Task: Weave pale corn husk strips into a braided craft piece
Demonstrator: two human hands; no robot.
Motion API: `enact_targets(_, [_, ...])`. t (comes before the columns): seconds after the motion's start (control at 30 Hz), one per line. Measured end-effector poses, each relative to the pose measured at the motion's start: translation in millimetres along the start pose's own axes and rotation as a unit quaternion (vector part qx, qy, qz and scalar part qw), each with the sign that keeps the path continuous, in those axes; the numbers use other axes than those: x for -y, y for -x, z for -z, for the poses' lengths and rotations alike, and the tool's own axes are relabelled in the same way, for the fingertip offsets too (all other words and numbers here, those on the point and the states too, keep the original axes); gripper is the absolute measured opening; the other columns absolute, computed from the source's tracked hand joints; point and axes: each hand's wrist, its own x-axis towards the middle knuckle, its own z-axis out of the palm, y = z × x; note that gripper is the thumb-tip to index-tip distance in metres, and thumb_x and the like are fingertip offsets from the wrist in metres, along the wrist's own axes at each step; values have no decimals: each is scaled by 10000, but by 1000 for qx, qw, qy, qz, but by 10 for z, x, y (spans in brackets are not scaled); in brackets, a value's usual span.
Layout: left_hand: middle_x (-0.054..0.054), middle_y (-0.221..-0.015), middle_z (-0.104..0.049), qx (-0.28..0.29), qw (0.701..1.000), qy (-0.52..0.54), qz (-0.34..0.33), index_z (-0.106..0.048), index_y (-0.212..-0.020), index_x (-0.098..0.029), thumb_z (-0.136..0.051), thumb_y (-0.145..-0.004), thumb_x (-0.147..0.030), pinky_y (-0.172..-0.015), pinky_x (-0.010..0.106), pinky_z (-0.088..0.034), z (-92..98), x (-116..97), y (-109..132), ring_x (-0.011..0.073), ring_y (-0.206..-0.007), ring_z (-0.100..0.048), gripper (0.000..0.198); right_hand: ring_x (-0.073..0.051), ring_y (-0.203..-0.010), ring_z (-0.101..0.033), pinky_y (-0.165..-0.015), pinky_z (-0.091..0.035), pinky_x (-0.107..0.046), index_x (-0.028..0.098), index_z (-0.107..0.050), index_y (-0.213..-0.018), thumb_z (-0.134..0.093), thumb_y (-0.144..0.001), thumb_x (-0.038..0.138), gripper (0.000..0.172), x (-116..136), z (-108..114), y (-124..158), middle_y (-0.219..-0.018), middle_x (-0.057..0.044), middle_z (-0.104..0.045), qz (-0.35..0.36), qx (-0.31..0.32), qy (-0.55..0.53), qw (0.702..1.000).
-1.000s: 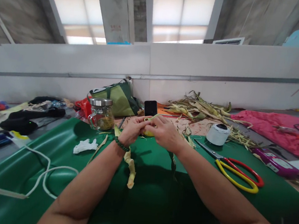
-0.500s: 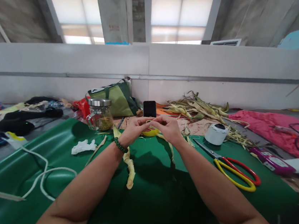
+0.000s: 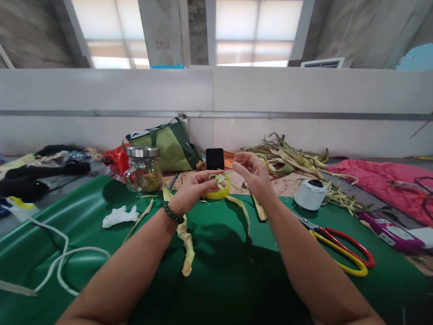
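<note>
My left hand (image 3: 194,186), with a dark green bead bracelet at the wrist, pinches a pale green strip of husk (image 3: 220,180). Just behind and below that strip is a yellow rounded thing (image 3: 219,192), partly covered. My right hand (image 3: 254,176) is raised to the right of it, thumb and fingers apart, with nothing visible in them. A dry husk strip (image 3: 243,211) trails down on the green mat (image 3: 218,288). By my left wrist lies a twisted pale husk piece (image 3: 188,248).
Large scissors (image 3: 341,250) with red and yellow handles lie on the right, beside a white round container (image 3: 310,195). A glass jar (image 3: 143,170), a phone (image 3: 215,158) and a husk pile (image 3: 291,158) stand behind. White tissue (image 3: 120,217) and a white cord (image 3: 61,254) are left.
My right hand has come away from my left, moving up and right, and its fingers have parted. The left hand keeps its pinch, and the pale strip shows more fully.
</note>
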Motion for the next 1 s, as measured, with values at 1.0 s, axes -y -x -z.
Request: enact_targets(1.0, [18, -641, -673, 61, 978, -189, -58, -744, -784, -148, -754, -631, -267, -577, 220, -471, -92, -80, 33, 123, -582, -571, 194, -82, -477, -424, -450, -319, -208, 164, -534, -638, -597, -736, 370, 237, 41, 19, 67, -522, 34, -493, -9, 181, 146, 972])
